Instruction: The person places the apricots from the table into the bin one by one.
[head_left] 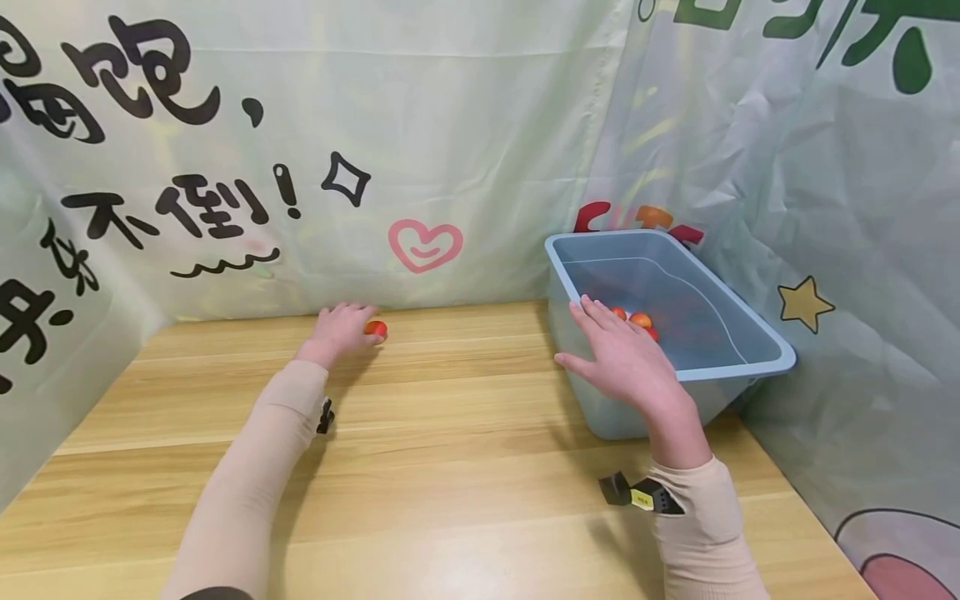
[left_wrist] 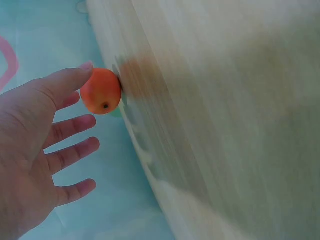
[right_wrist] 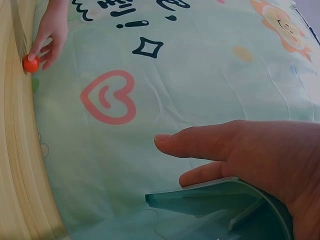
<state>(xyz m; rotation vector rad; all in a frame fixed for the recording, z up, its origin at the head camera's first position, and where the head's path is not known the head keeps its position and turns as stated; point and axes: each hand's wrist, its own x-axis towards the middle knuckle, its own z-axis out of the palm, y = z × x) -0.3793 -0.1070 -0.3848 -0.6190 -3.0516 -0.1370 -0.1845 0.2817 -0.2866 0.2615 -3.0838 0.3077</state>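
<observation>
Near the back edge of the wooden table lies a small round orange-red fruit (left_wrist: 101, 92) with a dark spot on its skin. My left hand (head_left: 345, 332) is right at it: in the left wrist view the thumb tip overlaps the fruit's side and the index fingertip is beside it, while the other fingers (left_wrist: 75, 155) spread out fairly straight. Over the left rim of a grey-blue plastic bin (head_left: 720, 371), my right hand (head_left: 626, 354) is held with straight fingers and thumb apart, holding nothing. Several red and orange fruits (head_left: 641, 320) lie inside the bin, partly hidden behind that hand.
The bin stands at the right end of the wooden table (head_left: 450, 433). A pale printed cloth (head_left: 487, 167) rises along the table's back edge, and more cloth hangs at both sides. Small black devices (head_left: 641, 495) are strapped on both wrists.
</observation>
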